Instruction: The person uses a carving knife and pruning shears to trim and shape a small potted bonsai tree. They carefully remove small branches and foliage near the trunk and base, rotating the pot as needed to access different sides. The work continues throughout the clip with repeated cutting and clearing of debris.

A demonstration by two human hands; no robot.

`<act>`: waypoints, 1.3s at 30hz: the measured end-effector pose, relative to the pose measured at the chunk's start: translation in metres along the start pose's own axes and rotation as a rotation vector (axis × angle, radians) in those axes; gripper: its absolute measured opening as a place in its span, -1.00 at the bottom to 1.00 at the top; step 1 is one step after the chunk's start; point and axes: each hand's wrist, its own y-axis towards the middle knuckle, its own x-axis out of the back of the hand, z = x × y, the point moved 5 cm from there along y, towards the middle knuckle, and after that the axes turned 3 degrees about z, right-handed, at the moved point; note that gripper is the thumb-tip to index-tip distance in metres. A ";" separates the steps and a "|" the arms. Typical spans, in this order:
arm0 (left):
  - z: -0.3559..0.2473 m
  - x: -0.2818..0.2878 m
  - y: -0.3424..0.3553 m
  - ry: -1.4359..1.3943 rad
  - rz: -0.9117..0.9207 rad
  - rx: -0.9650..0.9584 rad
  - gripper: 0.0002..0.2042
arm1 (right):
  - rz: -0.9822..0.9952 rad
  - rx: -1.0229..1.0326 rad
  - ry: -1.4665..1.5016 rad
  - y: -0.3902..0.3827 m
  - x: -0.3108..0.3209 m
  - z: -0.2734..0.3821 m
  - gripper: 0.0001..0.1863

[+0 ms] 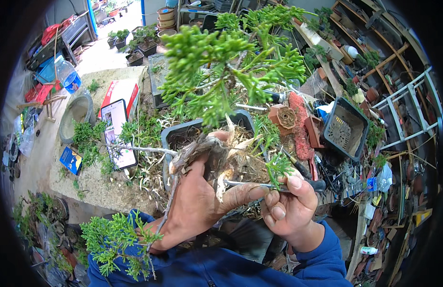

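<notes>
A small juniper bonsai stands in front of me, its green foliage [202,67] rising toward the top and its bark-covered trunk [185,155] bent and twisted. My left hand [190,203] is closed round this trunk from below, with the thumb reaching right. Pale stripped wood [238,160] shows at the trunk's right side. My right hand [290,208] grips a slim carving tool with a metal shaft [247,183] and a dark handle [318,185]. Its tip lies against the pale wood, and my left thumb touches the shaft. Behind the trunk sits a black plastic pot [169,136] with soil.
A phone [118,136] leans on a red and white box [130,93] at the left. On the right are a square black pot [345,126], a small terracotta pot [282,117] and scattered tools. Cuttings litter the worktable [111,189]. A plastic bottle [67,74] stands far left.
</notes>
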 end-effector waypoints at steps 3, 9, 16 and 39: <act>-0.005 -0.002 0.001 -0.088 0.037 -0.016 0.06 | 0.042 0.006 0.048 0.000 -0.001 -0.002 -0.74; -0.013 -0.004 0.002 -0.043 0.025 -0.053 -0.12 | 0.008 0.015 0.049 0.000 -0.001 -0.001 -0.76; -0.010 -0.005 -0.002 -0.008 -0.018 -0.021 -0.13 | 0.075 0.207 -0.326 -0.003 -0.020 0.013 -0.87; -0.008 0.001 0.001 0.168 -0.079 -0.062 -0.08 | 0.579 1.356 -2.131 -0.030 -0.077 0.021 -0.77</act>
